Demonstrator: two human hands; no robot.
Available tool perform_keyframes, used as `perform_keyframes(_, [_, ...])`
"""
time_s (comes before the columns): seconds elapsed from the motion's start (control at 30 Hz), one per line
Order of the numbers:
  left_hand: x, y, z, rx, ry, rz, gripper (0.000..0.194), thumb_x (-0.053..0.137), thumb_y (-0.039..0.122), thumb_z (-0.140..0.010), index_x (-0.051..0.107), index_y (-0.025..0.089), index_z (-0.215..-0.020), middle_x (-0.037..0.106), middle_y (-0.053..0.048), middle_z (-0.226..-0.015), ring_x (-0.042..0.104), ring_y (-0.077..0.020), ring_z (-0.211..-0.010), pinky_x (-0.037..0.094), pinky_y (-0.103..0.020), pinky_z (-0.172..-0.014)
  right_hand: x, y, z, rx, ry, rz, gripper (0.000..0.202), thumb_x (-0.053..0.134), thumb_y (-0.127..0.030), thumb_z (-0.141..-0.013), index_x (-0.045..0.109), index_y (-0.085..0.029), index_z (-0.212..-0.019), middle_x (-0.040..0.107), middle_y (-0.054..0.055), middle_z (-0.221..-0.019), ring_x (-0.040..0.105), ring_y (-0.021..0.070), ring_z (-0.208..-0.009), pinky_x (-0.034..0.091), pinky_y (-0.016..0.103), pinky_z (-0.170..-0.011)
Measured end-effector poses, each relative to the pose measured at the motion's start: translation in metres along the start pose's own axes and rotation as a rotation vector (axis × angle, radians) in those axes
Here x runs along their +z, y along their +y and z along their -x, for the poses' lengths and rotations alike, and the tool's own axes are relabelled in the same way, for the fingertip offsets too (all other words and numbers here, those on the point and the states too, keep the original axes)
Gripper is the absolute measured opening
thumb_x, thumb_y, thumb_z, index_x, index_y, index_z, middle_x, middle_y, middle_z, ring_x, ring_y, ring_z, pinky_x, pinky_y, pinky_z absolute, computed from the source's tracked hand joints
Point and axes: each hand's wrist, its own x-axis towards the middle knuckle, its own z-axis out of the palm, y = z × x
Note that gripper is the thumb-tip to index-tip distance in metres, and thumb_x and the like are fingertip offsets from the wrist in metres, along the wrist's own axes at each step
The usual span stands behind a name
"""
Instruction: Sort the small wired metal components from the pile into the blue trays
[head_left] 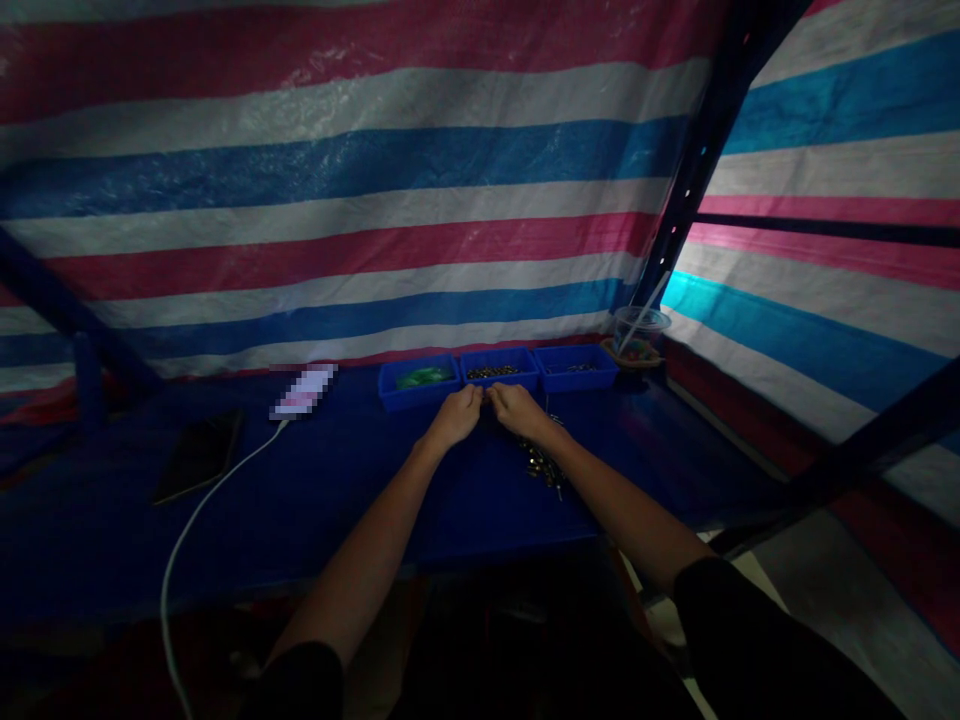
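Note:
My left hand (459, 414) and my right hand (517, 408) are close together over the blue table, just in front of the middle blue bin (501, 377). Both have their fingers pinched, with the fingertips nearly meeting. Whatever lies between them is too small and dark to make out. Small brass-coloured metal parts (492, 371) fill part of the middle bin. A loose pile of small shiny metal parts (544, 467) lies on the table beside my right forearm, which partly covers it.
To the left stands a blue bin (384, 388) with green material (424, 377); to the right, another bin (546, 380) holds small metal pieces. A clear plastic cup (642, 322) is at the back right. A lit phone (304, 391) with a white cable (196, 522) and a dark tablet-like device (199, 455) lie left.

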Motion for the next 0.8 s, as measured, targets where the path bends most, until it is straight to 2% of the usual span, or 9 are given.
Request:
perform_keyframes(0.2, [-0.001, -0.002, -0.001, -0.006, 0.011, 0.026, 0.031, 0.036, 0.033, -0.093, 0.050, 0.019, -0.070, 0.056, -0.001, -0.067, 0.054, -0.0176, -0.070, 0.039, -0.028, -0.070, -0.015, -0.002, 0.003, -0.152, 0.003, 0.066, 0.017, 0.046, -0.025, -0.089, 0.061, -0.017, -0.089, 0.067, 0.008, -0.089, 0.060, 0.0180, -0.081, 0.039, 0.028, -0.071])
perform_keyframes(0.3, [0.001, -0.003, -0.002, -0.008, -0.020, 0.098, 0.038, 0.029, 0.041, -0.095, 0.052, 0.019, -0.074, 0.053, 0.000, -0.063, 0.052, -0.0152, -0.063, 0.039, -0.026, -0.063, -0.030, -0.001, 0.005, -0.179, 0.121, 0.101, 0.021, 0.044, -0.028, -0.090, 0.062, -0.018, -0.088, 0.067, 0.009, -0.088, 0.060, 0.0206, -0.083, 0.041, 0.031, -0.074])
perform_keyframes(0.37, [0.000, -0.002, -0.001, -0.016, -0.043, 0.126, 0.042, 0.025, 0.045, -0.095, 0.052, 0.018, -0.079, 0.053, 0.001, -0.063, 0.051, -0.0146, -0.060, 0.039, -0.026, -0.061, -0.044, 0.002, 0.006, -0.171, 0.324, 0.040, 0.028, 0.039, -0.032, -0.093, 0.063, -0.018, -0.088, 0.066, 0.010, -0.085, 0.060, 0.0212, -0.083, 0.042, 0.033, -0.075])
perform_keyframes(0.43, [0.000, 0.001, 0.002, -0.003, -0.053, 0.078, 0.041, 0.025, 0.045, -0.095, 0.053, 0.018, -0.083, 0.054, 0.000, -0.064, 0.052, -0.0150, -0.061, 0.039, -0.027, -0.062, -0.059, 0.006, 0.006, -0.141, 0.613, -0.052, 0.035, 0.032, -0.035, -0.095, 0.062, -0.017, -0.089, 0.066, 0.011, -0.086, 0.060, 0.0220, -0.084, 0.043, 0.035, -0.079])
perform_keyframes(0.5, [0.000, 0.008, 0.006, 0.062, -0.057, -0.016, 0.037, 0.029, 0.044, -0.095, 0.054, 0.018, -0.084, 0.057, -0.001, -0.069, 0.054, -0.0163, -0.067, 0.041, -0.029, -0.067, -0.072, 0.010, 0.002, -0.086, 0.869, -0.116, 0.042, 0.026, -0.038, -0.096, 0.062, -0.016, -0.094, 0.066, 0.013, -0.089, 0.060, 0.0229, -0.087, 0.043, 0.038, -0.083])
perform_keyframes(0.53, [0.001, 0.012, 0.009, 0.115, -0.059, -0.063, 0.035, 0.032, 0.043, -0.095, 0.054, 0.018, -0.085, 0.058, -0.002, -0.074, 0.055, -0.0173, -0.072, 0.042, -0.030, -0.070, -0.077, 0.013, -0.001, -0.057, 0.936, -0.122, 0.043, 0.024, -0.039, -0.096, 0.062, -0.017, -0.096, 0.066, 0.013, -0.091, 0.060, 0.0233, -0.089, 0.043, 0.039, -0.084])
perform_keyframes(0.6, [0.006, 0.022, 0.016, 0.235, -0.073, -0.138, 0.032, 0.036, 0.042, -0.094, 0.056, 0.018, -0.091, 0.061, -0.006, -0.087, 0.056, -0.0200, -0.085, 0.042, -0.033, -0.080, -0.082, 0.017, -0.008, -0.018, 0.910, -0.087, 0.043, 0.025, -0.040, -0.096, 0.061, -0.018, -0.102, 0.066, 0.012, -0.093, 0.060, 0.0241, -0.091, 0.043, 0.040, -0.085])
perform_keyframes(0.67, [0.013, 0.033, 0.022, 0.330, -0.104, -0.178, 0.033, 0.039, 0.044, -0.093, 0.057, 0.018, -0.102, 0.061, -0.008, -0.100, 0.053, -0.0226, -0.097, 0.040, -0.037, -0.088, -0.080, 0.023, -0.012, -0.001, 0.754, -0.019, 0.041, 0.033, -0.043, -0.094, 0.059, -0.017, -0.112, 0.066, 0.012, -0.094, 0.059, 0.0254, -0.092, 0.043, 0.042, -0.085])
perform_keyframes(0.8, [0.026, 0.056, 0.035, 0.396, -0.197, -0.205, 0.037, 0.042, 0.047, -0.092, 0.055, 0.020, -0.113, 0.058, -0.009, -0.113, 0.050, -0.0254, -0.106, 0.040, -0.042, -0.090, -0.058, 0.039, 0.007, 0.066, 0.560, 0.008, 0.050, 0.041, -0.044, -0.091, 0.047, -0.012, -0.129, 0.065, 0.012, -0.092, 0.058, 0.0262, -0.091, 0.043, 0.042, -0.084])
